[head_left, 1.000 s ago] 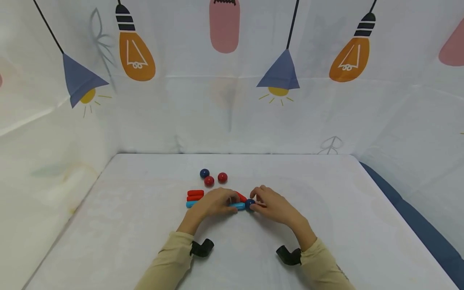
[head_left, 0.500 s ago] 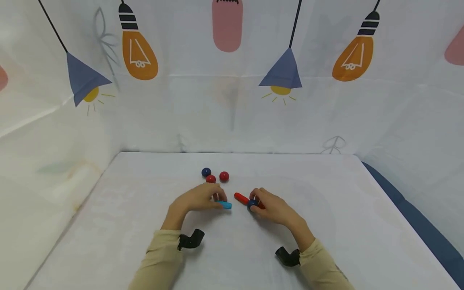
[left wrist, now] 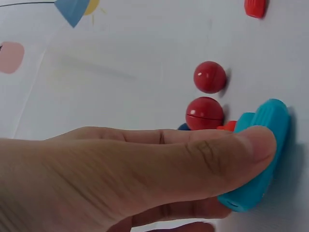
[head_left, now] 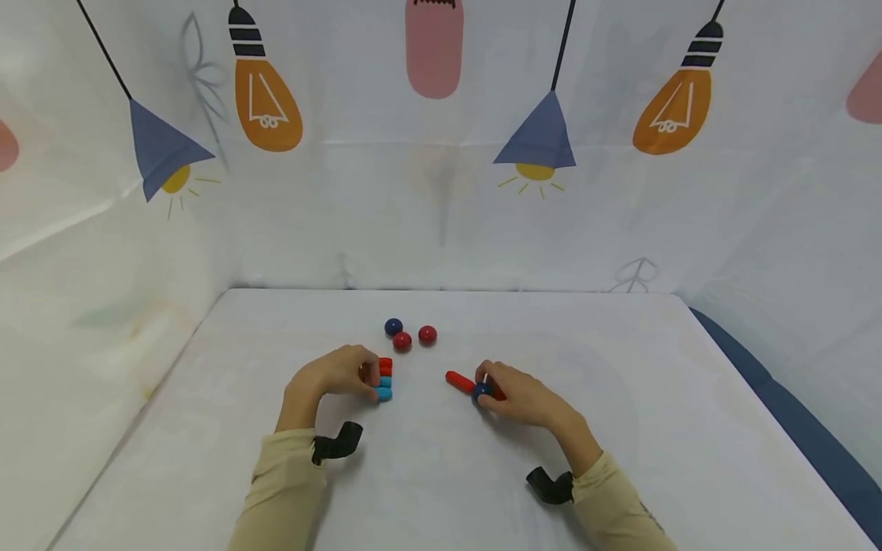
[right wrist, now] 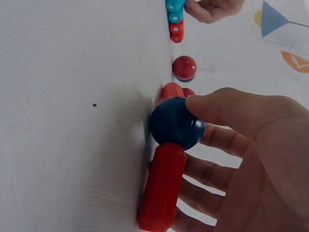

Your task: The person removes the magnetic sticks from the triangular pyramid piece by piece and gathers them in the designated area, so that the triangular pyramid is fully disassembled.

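My left hand (head_left: 338, 373) pinches a light blue rod (left wrist: 270, 121), thumb on its near side. A second light blue rod (head_left: 385, 382) lies alongside, with two red rods (head_left: 385, 367) behind it; the hand covers their left ends. Further right, my right hand (head_left: 520, 392) holds a dark blue ball (right wrist: 174, 121) between thumb and fingers. One red rod (right wrist: 161, 188) meets the ball on the near side in the right wrist view. Another red rod (head_left: 459, 381) reaches out from the ball toward the upper left in the head view.
Behind the rods sit a dark blue ball (head_left: 393, 327) and two red balls, one (head_left: 403, 341) close to it and one (head_left: 427, 334) slightly right. The white table (head_left: 441, 474) ends at a patterned cloth backdrop (head_left: 386, 214).
My left hand has moved left with the light blue rods, away from the right hand. The right hand stays nearly in place with the ball, its left red rod now in plain sight.
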A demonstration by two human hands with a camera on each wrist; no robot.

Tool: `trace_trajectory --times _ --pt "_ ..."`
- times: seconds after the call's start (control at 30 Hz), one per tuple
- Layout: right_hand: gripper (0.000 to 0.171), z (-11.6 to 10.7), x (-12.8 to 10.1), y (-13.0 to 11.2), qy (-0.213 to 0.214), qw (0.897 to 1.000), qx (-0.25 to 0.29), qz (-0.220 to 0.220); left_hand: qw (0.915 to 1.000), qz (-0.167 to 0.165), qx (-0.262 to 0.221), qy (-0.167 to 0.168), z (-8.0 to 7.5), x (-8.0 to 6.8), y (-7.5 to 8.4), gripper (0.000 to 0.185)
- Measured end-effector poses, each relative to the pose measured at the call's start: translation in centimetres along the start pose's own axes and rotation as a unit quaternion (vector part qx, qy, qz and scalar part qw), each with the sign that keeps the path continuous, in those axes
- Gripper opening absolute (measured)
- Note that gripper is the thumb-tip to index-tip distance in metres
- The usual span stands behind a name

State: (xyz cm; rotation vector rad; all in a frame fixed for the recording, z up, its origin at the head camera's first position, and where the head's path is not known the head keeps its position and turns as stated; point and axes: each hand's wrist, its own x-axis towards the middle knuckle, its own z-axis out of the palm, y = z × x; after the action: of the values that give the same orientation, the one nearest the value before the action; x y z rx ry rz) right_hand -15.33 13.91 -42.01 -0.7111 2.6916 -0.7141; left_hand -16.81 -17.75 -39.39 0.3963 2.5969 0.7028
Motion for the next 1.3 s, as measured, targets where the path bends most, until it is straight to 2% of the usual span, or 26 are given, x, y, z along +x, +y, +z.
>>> trace_trajectory --times 0.43,0.63,0.83,0.93,1.07,1.17,1.3 --pt "0.027 -0.2 0.2 -0.2 -0.006 1.000 0.000 -0.009 0.9999 0.013 0.003 0.002 -0.2 0.3 -0.7 0.022" --pt "0.028 -0.2 0.2 0.0 -0.012 1.000 0.004 0.000 0.9988 0.048 -0.002 0.013 0.1 0.7 -0.3 0.031" --pt "0.027 -0.2 0.2 0.4 -0.014 1.000 0.021 -0.008 0.9949 0.085 0.000 0.054 1.7 1.9 1.5 0.026" --pt "0.028 -0.2 0.1 0.6 -0.020 0.999 0.031 -0.011 0.9897 0.115 0.016 0.084 2.9 2.7 3.1 0.019" --pt "0.028 -0.1 0.1 0.9 -0.022 0.999 0.037 -0.018 0.9802 0.156 0.036 0.117 4.8 3.6 5.0 0.020" --pt "0.029 0.0 0.1 1.0 -0.024 0.999 0.041 -0.026 0.9742 0.181 0.053 0.124 6.0 4.2 5.7 0.025" --pt "0.030 -0.1 0.1 1.1 -0.026 0.998 0.043 -0.037 0.9731 0.190 0.079 0.103 6.9 4.7 5.9 0.027"
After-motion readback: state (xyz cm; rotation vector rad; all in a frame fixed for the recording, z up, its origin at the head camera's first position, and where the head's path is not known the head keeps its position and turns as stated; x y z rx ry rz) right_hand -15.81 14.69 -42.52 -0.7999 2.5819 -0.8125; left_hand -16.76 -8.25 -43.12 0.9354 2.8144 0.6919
